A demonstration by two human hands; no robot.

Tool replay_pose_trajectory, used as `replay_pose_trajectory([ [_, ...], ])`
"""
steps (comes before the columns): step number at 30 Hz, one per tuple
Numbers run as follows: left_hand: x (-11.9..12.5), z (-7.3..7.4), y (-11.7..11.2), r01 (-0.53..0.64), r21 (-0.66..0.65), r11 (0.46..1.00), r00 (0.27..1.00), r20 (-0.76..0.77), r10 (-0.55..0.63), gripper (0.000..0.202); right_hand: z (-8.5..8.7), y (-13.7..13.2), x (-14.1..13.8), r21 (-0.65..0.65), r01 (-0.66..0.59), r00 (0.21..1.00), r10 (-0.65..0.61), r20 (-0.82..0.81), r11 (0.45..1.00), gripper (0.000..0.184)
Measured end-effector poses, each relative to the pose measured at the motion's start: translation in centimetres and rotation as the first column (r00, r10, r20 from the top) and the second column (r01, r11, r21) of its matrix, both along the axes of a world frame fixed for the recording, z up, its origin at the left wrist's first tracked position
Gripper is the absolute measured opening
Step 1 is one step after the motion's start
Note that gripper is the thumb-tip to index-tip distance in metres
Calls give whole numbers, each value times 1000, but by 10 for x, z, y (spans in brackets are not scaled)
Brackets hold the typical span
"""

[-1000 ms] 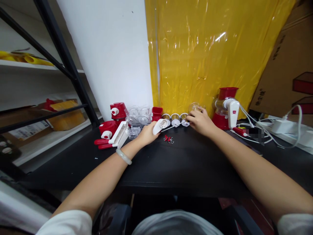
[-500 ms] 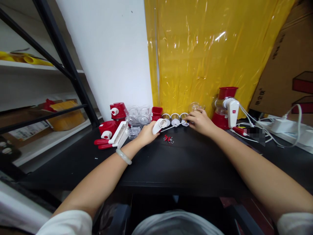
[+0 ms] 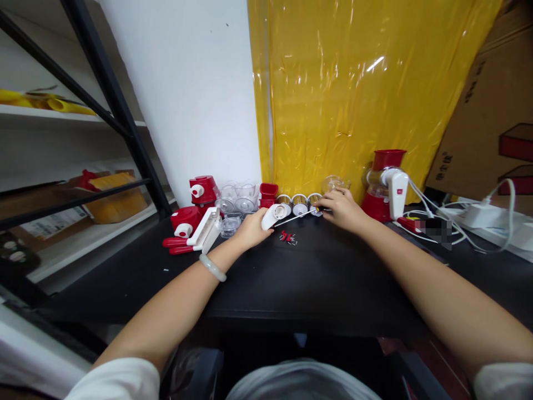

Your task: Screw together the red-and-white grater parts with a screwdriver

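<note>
Screwdriver (image 3: 296, 218) is gripped by my right fingers (image 3: 328, 199), white part (image 3: 270, 219) by my left fingers (image 3: 258, 218); one machine (image 3: 396, 191) looks already assembled, but red pieces (image 3: 285, 235) lie loose, seemingly not yet fitted.

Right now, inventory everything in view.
Handle piece: 1, white, left hand
Screwdriver: 1, silver shaft, right hand
Small parts: several, red and silver, centre
Grating drums: 3, silver, back
Hopper: 1, red, back
Plastic parts: several, clear, back
Housings: at least 2, red, left
Crank handles: 2, red grips, left
Rotary grater: 1, red and white, right
Cables: several, white, right
Large carton: 1, brown, right
Plastic sheet: 1, yellow, behind
Shelving: 1, black, white, left
Table: 1, black, centre
Hands: 2, bare, centre
</note>
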State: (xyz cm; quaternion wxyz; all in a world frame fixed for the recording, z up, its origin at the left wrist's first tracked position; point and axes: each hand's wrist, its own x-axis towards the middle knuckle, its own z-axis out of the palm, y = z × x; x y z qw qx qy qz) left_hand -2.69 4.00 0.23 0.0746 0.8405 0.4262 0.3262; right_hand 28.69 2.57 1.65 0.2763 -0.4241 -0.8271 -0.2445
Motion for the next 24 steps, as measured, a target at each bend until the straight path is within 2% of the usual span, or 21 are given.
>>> replay_pose_trajectory([
  [24,0,1,2,-46,6,999,999,25,46,51,2,2,4,5,17,1000,-17,0,1000,23],
])
